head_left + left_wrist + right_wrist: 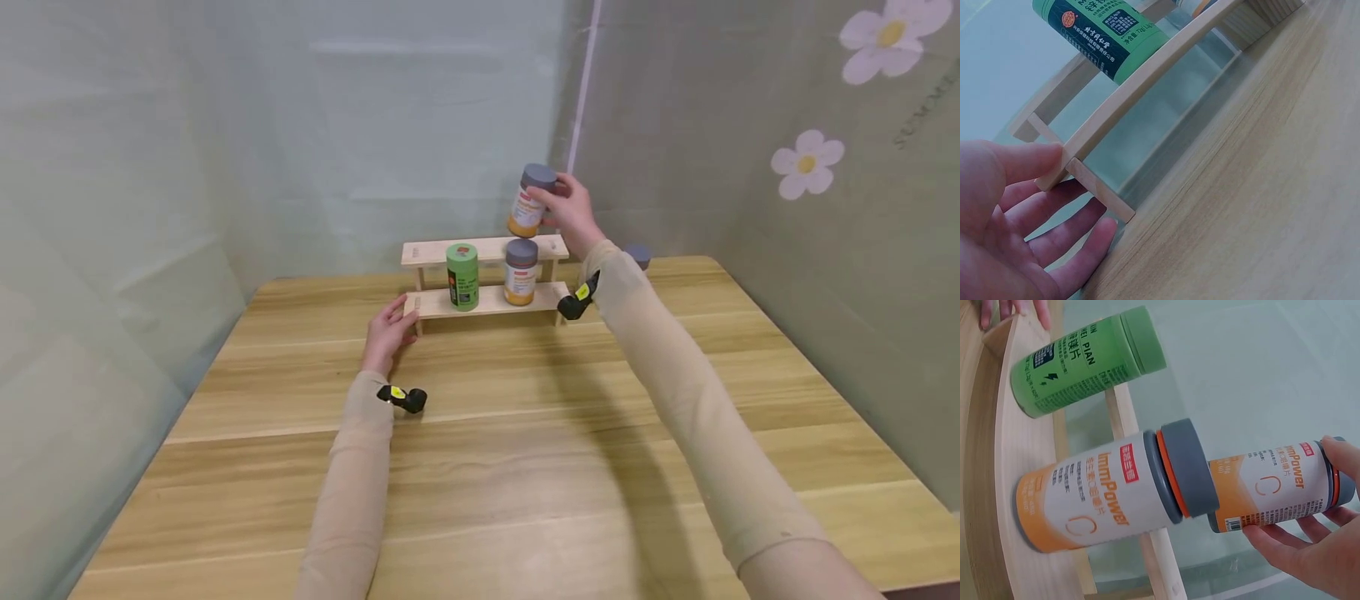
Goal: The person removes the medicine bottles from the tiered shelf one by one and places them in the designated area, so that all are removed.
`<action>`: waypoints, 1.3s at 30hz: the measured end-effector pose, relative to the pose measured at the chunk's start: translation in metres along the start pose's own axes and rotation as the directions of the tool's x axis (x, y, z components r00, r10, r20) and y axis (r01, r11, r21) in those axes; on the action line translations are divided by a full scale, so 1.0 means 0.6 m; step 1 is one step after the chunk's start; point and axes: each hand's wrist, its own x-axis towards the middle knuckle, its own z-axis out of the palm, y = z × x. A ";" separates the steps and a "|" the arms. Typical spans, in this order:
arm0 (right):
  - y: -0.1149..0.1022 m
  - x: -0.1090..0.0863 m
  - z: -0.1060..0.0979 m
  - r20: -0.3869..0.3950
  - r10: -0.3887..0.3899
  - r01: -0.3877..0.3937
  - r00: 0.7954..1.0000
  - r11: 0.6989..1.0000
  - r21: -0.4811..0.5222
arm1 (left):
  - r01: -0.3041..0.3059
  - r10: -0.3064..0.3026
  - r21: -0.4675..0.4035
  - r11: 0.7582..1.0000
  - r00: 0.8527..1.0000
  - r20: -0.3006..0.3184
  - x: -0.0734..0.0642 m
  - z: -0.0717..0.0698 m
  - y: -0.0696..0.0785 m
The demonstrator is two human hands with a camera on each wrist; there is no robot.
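My right hand [573,212] grips a white-and-orange supplement bottle [1272,484] with a grey lid, held slightly tilted above the right part of the upper tier of a small wooden two-tier rack [450,252]. On the lower tier stands a matching bottle [1104,494], and left of it a green bottle [462,279]. My left hand [387,333] holds the left end of the lower tier, thumb on its edge [1091,131] and fingers curled beneath, beside the rack's short leg [1107,194].
Another grey lid [638,255] shows behind my right forearm, its body hidden by the sleeve. The rack stands near the back edge of a wooden table [495,467]. Pale hanging cloth [420,125] rises close behind it, with a flower-printed sheet [810,292] at the right.
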 end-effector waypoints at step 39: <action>0.037 -0.018 -0.106 -0.102 0.035 -0.048 0.994 0.990 -0.130 | 0.018 -0.018 0.019 1.000 1.000 -0.016 0.005 -0.004 0.003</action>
